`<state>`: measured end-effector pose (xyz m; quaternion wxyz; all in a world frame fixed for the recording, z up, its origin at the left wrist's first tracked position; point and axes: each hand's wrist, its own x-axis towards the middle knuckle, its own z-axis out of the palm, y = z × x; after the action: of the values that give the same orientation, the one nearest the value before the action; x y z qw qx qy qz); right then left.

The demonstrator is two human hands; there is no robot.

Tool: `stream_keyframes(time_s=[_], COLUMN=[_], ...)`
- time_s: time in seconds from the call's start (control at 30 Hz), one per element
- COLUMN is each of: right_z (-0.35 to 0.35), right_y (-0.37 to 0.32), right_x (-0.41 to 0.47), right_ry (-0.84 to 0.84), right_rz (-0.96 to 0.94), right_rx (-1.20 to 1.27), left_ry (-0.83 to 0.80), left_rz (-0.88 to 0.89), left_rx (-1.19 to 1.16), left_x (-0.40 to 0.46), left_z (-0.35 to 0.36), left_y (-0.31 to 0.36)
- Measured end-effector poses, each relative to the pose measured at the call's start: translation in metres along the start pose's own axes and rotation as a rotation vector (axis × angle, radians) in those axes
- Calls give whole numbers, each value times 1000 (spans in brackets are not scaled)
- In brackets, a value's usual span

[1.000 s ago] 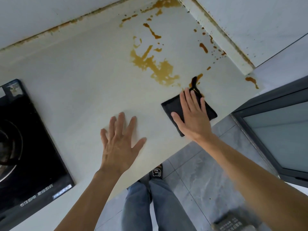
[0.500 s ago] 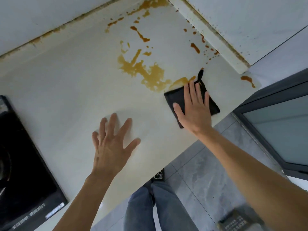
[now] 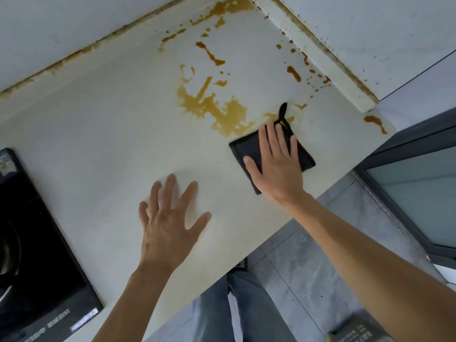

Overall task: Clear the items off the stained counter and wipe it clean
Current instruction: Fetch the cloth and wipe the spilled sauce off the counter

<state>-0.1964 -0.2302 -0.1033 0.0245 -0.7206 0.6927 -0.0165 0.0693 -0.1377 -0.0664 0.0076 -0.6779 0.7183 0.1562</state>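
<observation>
Fingers (image 3: 274, 137) of right hand (image 3: 276, 166) flat, pressing black cloth (image 3: 246, 150) beside brown stain (image 3: 222, 112); left hand (image 3: 167, 223) splayed flat on bench (image 3: 98, 134).

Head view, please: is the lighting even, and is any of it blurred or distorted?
Head view: soft, even light; only a faint shadow under the left hand; the counter edges splay from wide-angle distortion; the brown stain is fairly sharp; the cooktop lettering is smeared.
</observation>
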Motion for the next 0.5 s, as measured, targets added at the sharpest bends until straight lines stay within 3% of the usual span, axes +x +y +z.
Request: stream_keyframes(time_s=[0.17,0.33,0.5], right_z=[-1,0,0], right_y=[-61,-42,-43], right_x=[38,-44,-57], right_ry=[-16,18,-26], right_rz=[39,-144,-176], right_rx=[67,228,111], left_ry=[-5,-4,-25], left_rz=[0,11,14], left_rx=[12,-4,-16], left_x=[0,0,-1], left_z=[8,13,16], left_y=[-3,-7,-8])
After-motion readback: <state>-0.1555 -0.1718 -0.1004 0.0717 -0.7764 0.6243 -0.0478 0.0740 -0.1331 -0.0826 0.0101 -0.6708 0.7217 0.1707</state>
